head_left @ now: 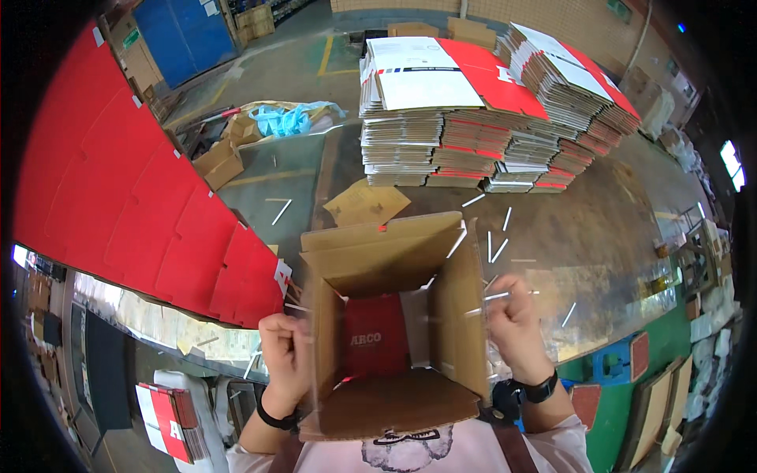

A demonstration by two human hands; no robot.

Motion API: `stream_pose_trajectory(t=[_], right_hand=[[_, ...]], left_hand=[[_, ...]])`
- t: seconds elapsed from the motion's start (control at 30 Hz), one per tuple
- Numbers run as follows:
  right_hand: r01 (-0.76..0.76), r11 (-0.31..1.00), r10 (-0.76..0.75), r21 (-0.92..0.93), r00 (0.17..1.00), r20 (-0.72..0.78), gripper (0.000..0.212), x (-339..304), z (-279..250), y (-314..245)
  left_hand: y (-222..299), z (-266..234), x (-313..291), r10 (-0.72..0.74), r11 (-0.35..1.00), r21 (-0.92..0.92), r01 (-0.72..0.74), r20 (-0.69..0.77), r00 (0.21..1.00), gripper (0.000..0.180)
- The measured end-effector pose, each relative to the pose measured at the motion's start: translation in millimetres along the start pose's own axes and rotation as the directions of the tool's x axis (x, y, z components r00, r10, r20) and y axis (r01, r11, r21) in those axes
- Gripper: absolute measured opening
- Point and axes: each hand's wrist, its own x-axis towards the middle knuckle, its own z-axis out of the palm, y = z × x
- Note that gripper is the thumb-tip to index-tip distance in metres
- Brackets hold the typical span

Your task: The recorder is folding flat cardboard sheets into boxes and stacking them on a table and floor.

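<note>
Worktop's (587,209) far edge has flat cartons (477,138); left hand (285,351) and right hand (514,327) curl by an open box (459,315); can't tell their grip.

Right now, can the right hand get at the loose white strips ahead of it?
Probably yes: the right hand is outside the open box, by its right wall, and the white strips lie on the table ahead, with nothing visible standing between.

Open cardboard box (386,404), centre; left hand (285,351), nine o'clock, and right hand (514,325), three o'clock, both curled; stacked flattened cartons (485,118), one o'clock; red boxes (134,205), ten o'clock.
</note>
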Motion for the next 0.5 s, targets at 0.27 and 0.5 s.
stream_pose_trajectory(t=[0.27,0.5], right_hand=[[0.282,0.238,0.142,-0.929,0.936,0.321,0.035,12,-58,13],[0.979,0.122,-0.48,-0.163,0.202,0.854,0.059,29,16,-52]], left_hand=[[-21,-79,1,-0.322,0.458,0.879,-0.133,0.304,0.896,0.03],[92,-6,60,0.758,0.543,-0.257,-0.799,0.558,0.336,0.061]])
